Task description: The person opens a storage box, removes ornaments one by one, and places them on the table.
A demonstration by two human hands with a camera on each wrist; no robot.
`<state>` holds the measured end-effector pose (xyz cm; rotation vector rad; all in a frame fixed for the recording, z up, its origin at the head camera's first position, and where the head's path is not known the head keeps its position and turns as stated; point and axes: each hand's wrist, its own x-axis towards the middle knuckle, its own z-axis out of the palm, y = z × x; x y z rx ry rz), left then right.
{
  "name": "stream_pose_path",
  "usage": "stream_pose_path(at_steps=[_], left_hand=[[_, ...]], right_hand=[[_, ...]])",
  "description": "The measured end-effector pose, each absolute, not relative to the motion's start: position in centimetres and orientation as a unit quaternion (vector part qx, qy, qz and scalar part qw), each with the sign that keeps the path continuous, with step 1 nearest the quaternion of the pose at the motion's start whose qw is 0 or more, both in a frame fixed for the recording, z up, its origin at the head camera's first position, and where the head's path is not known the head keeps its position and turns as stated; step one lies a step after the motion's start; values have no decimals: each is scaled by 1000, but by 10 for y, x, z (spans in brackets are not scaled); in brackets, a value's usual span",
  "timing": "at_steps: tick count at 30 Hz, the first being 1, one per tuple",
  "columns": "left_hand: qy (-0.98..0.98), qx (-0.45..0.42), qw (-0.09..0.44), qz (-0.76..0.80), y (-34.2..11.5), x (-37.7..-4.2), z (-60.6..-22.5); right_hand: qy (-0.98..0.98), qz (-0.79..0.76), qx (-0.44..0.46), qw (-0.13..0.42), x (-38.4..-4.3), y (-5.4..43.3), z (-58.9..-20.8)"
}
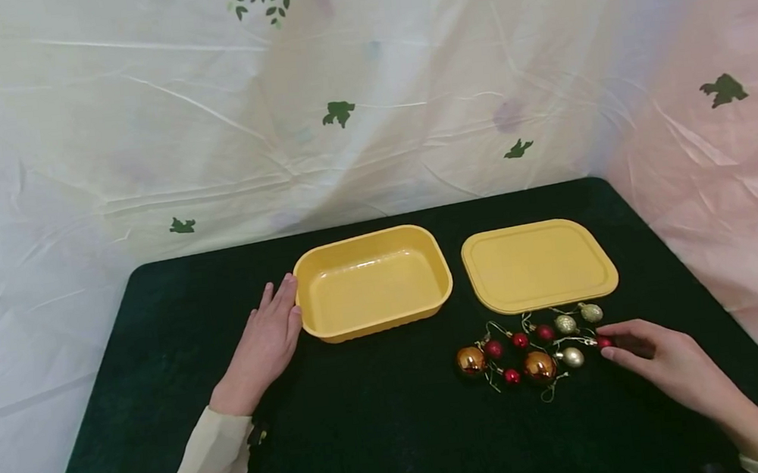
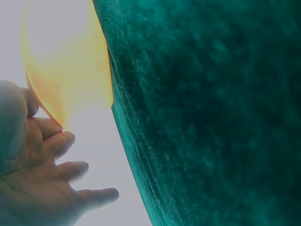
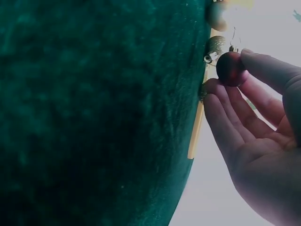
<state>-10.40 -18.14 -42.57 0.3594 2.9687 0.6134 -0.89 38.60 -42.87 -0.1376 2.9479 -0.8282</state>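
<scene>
Between the thumb and fingers of my right hand (image 1: 672, 364) a small dark red bauble (image 3: 230, 69) is pinched, at the right edge of a cluster of baubles. That cluster holds two large orange-gold baubles (image 1: 539, 366), several red baubles (image 1: 493, 349) and three pale gold ones (image 1: 572, 357), with thin hanging loops among them. My left hand (image 1: 267, 342) rests against the left end of a yellow rectangular container (image 1: 373, 286), its fingers fairly straight. In the left wrist view its fingertips meet the container wall (image 2: 70, 70). Nothing lies inside the container.
A flat yellow lid (image 1: 539, 265) lies right of the container, just behind the baubles. Everything stands on a dark green cloth-covered table (image 1: 371, 435). Pale printed fabric (image 1: 407, 97) hangs behind the table and along its sides.
</scene>
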Motion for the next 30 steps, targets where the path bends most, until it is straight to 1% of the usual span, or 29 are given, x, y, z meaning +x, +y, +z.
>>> stream_pose_path(at_steps=[11,21,25,30], left_hand=[[968,119,61,214,-183,-104,-424],[968,119,64,213,-184,-104,-422],[969,118,60,209,-184,-105,-419],[970,110,39,212,-185,-105,-414]], right_hand=[[963,-263,-51,44,-9,390,-435],[963,-260,-39,57,-11,390,-428],[965,-258,-35,36,-12,388,-420],[963,-264,-47,-15,-18,377,-403]])
